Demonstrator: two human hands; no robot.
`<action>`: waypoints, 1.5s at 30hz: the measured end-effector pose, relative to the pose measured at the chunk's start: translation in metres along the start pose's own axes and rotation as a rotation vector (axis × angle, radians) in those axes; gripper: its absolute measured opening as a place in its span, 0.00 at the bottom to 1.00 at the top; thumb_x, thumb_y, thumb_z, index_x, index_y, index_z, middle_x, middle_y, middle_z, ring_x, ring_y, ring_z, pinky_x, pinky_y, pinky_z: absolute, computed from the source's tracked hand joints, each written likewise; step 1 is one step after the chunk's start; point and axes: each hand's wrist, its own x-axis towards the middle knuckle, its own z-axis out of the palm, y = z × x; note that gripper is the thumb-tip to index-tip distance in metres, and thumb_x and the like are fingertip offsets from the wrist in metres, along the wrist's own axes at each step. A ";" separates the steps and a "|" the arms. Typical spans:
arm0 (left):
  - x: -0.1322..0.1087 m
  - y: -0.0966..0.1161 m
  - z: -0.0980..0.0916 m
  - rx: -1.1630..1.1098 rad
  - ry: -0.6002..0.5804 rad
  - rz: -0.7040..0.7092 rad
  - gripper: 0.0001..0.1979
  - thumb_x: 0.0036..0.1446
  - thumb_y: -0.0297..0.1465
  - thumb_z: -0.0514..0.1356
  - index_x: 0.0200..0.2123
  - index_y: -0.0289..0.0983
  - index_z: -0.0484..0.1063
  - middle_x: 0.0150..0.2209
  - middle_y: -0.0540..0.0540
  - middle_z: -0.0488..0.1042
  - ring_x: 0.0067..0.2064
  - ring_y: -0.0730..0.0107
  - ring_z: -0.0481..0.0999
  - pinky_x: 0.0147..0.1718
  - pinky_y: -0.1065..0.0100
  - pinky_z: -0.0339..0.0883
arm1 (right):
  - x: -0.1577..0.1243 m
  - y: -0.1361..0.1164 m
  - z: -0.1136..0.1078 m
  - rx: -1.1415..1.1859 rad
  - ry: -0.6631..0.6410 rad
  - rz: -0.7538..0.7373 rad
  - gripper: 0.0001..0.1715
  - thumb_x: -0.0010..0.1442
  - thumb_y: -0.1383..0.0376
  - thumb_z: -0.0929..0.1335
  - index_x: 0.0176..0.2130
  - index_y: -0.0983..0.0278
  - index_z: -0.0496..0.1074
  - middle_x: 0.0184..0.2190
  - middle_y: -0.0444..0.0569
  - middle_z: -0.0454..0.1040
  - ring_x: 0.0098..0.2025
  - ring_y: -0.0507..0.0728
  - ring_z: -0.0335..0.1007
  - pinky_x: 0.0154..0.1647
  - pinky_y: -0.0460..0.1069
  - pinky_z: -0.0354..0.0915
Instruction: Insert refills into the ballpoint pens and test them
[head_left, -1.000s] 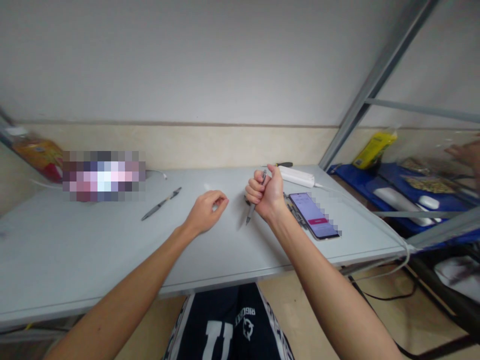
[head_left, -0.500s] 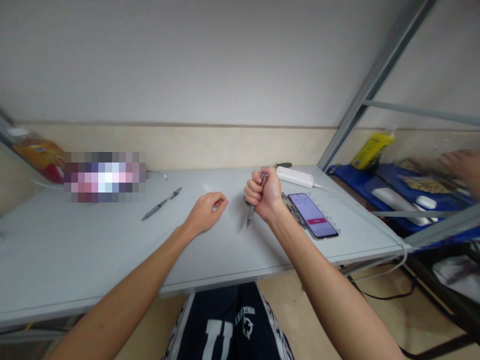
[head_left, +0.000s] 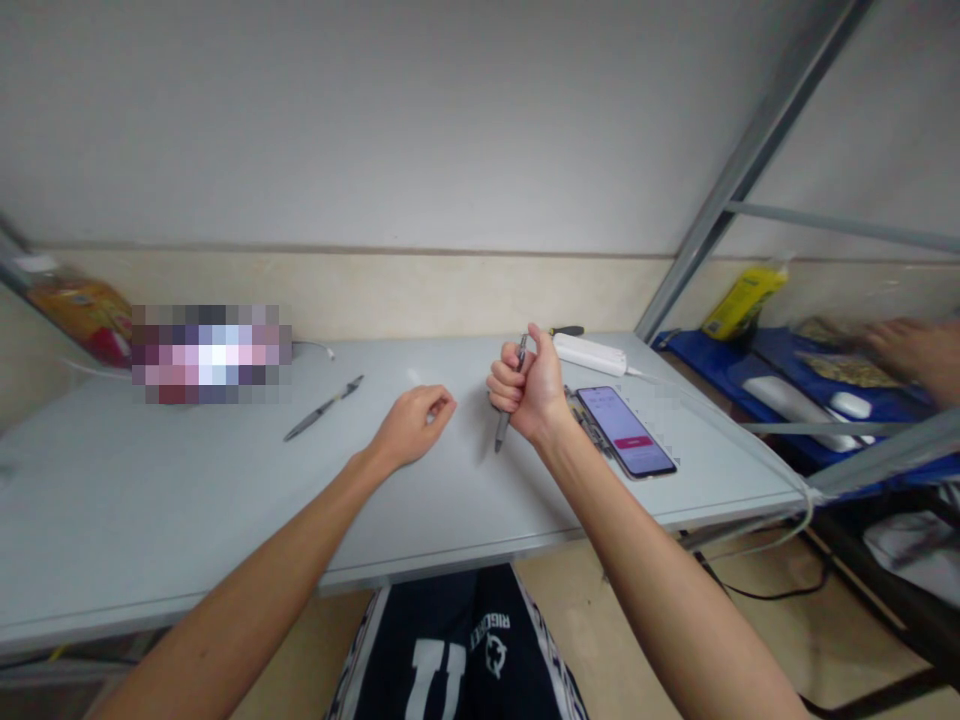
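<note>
In the head view my right hand point(head_left: 530, 390) is wrapped in a fist around a grey click pen point(head_left: 503, 432). The pen stands nearly upright with its point down above the table, and my thumb is raised just off its top end. My left hand point(head_left: 413, 424) rests on the table, fingers curled in and thumb against them, with nothing visible in it. Farther left, a second grey pen point(head_left: 322, 409) lies slantwise on the tabletop, apart from both hands.
On the white table point(head_left: 247, 520) lie a phone point(head_left: 626, 430) with small dark parts beside it, a white power strip point(head_left: 591, 354) and a screwdriver point(head_left: 568, 330). An orange bottle point(head_left: 86, 315) stands back left. Another person's hand point(head_left: 919, 350) is at the blue surface on the right.
My right thumb has lifted off the pen's top end, and the pen's upper end shows more. The point at its lower end shows less. The other person's hand has moved left.
</note>
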 end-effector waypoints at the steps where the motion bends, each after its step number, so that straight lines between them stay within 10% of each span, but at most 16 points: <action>1: 0.000 0.000 0.000 -0.001 -0.001 0.003 0.12 0.59 0.33 0.50 0.30 0.36 0.70 0.27 0.48 0.71 0.31 0.70 0.69 0.33 0.68 0.61 | 0.000 0.000 0.000 -0.003 0.004 0.002 0.23 0.58 0.55 0.54 0.16 0.61 0.48 0.09 0.34 0.39 0.13 0.46 0.28 0.09 0.41 0.32; 19: 0.000 0.000 0.000 0.013 -0.025 -0.005 0.11 0.58 0.33 0.50 0.30 0.36 0.69 0.27 0.48 0.71 0.31 0.69 0.69 0.33 0.68 0.60 | 0.002 0.008 -0.003 -0.061 -0.013 0.036 0.24 0.60 0.52 0.54 0.18 0.61 0.51 0.09 0.34 0.41 0.12 0.46 0.29 0.11 0.41 0.32; 30: 0.000 -0.004 0.001 0.037 -0.006 -0.016 0.11 0.58 0.33 0.50 0.31 0.37 0.70 0.28 0.47 0.71 0.33 0.68 0.69 0.34 0.67 0.62 | 0.007 0.017 -0.007 -0.254 0.086 0.014 0.16 0.58 0.61 0.54 0.33 0.63 0.66 0.15 0.38 0.55 0.14 0.48 0.48 0.14 0.43 0.45; 45: 0.000 -0.007 0.001 0.105 -0.016 -0.044 0.09 0.57 0.31 0.50 0.30 0.36 0.69 0.29 0.46 0.72 0.34 0.66 0.70 0.37 0.65 0.62 | 0.010 0.055 -0.041 -2.202 0.118 -0.417 0.15 0.61 0.63 0.60 0.42 0.67 0.71 0.41 0.60 0.72 0.47 0.63 0.61 0.43 0.53 0.56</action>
